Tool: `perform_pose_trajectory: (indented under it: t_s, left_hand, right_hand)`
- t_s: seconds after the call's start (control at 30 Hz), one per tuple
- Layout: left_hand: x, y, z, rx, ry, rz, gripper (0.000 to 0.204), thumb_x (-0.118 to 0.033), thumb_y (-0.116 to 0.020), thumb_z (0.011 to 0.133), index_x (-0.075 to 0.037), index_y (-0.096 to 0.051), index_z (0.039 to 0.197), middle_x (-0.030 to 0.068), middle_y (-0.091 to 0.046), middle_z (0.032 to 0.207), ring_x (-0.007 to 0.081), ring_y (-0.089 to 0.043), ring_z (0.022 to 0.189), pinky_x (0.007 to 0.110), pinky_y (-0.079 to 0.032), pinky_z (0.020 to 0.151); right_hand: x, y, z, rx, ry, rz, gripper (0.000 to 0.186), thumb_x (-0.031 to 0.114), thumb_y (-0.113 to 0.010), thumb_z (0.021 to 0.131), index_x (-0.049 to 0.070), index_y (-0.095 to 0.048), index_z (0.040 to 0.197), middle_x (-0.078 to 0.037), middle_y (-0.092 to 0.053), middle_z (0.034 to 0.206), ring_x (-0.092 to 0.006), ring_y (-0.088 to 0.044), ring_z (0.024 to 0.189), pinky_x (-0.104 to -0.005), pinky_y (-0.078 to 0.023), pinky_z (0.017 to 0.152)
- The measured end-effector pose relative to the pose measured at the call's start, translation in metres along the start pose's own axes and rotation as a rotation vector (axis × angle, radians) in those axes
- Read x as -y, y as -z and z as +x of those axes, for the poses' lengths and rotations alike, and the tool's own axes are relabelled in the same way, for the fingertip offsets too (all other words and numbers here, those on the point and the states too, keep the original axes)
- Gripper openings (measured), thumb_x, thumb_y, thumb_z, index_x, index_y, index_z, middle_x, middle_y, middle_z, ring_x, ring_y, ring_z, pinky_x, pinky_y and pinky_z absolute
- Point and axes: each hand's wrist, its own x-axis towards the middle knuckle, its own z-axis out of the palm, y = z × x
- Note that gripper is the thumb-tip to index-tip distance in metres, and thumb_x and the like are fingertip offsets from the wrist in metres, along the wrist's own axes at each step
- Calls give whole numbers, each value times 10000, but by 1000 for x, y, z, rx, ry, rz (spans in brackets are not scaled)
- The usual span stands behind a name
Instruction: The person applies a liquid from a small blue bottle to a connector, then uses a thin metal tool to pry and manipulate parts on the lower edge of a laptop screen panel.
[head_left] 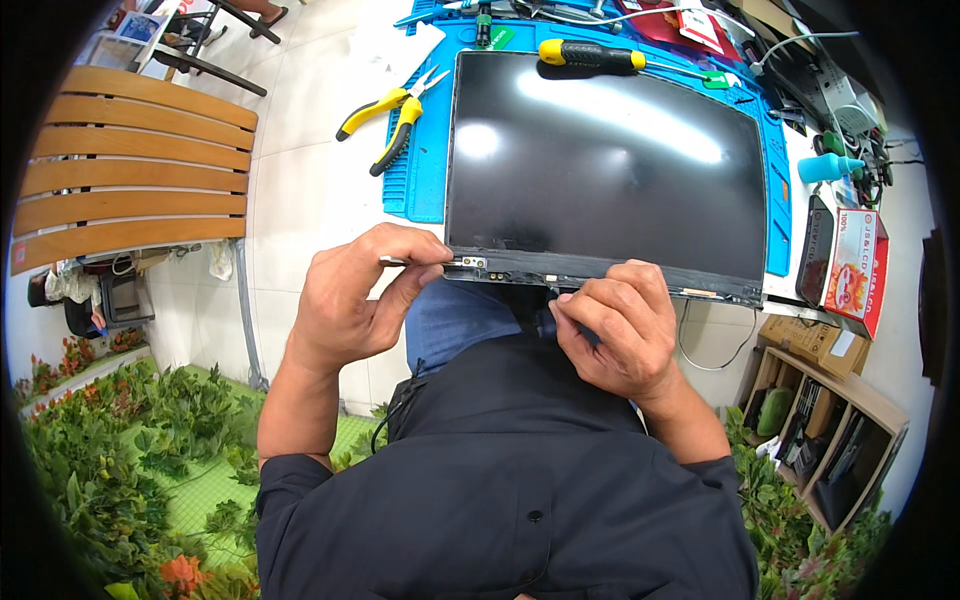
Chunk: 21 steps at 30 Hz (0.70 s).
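A dark laptop screen panel [605, 165] lies face up near the bench's front edge, its bare lower edge toward me. At its lower left corner is a small metal hinge bracket [474, 262]. My left hand [365, 290] pinches a thin metal piece [393, 262] beside that bracket, thumb below and fingers above. Along the lower edge, my right hand [622, 325] is closed, thumb against curled fingers, just under the middle of the strip. What its fingertips hold is hidden.
Yellow-black pliers [398, 115] lie left of the screen on the blue mat [413, 190]. A yellow-black screwdriver [592, 56] rests across the screen's far edge. To the right are a blue bottle [828, 168] and a red-white box [855, 262]. A slatted wooden bench [140, 175] stands left.
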Motion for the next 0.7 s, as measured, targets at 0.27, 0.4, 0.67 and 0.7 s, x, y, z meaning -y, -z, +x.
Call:
perform_pose_trajectory:
  t_s: [0.27, 0.4, 0.67, 0.7]
  left_hand:
    - [-12, 6, 7, 109, 48, 129, 335, 150, -804, 935, 14, -713, 1227, 155, -822, 1069, 252, -842, 976, 353, -687, 801]
    - [-19, 6, 15, 129, 28, 175, 334, 141, -798, 944, 8, -721, 1240, 144, -830, 1072, 243, -845, 958, 345, -689, 812]
    - [-12, 4, 5, 73, 130, 58, 312, 145, -781, 965, 11, -691, 1233, 143, -839, 1062, 234, -857, 1019, 337, -700, 883]
    - [-12, 3, 4, 58, 136, 50, 310, 144, -779, 969, 11, -685, 1233, 144, -840, 1055, 228, -857, 1014, 337, -699, 881]
  right_hand:
    - [3, 1, -2, -20, 8, -14, 316, -19, -918, 735, 76, -763, 993, -27, -719, 896, -247, -651, 840, -416, -517, 766]
    - [4, 2, -1, -21, 5, -13, 310, -18, -917, 734, 77, -763, 985, -27, -719, 891, -245, -650, 841, -418, -518, 765]
    - [4, 1, -4, -29, 3, -16, 299, -17, -917, 735, 79, -764, 973, -22, -721, 884, -242, -651, 846, -418, -521, 770]
    - [4, 1, -4, -29, 2, -16, 298, -16, -917, 734, 79, -764, 972, -22, -721, 883, -242, -651, 846, -419, -521, 771]
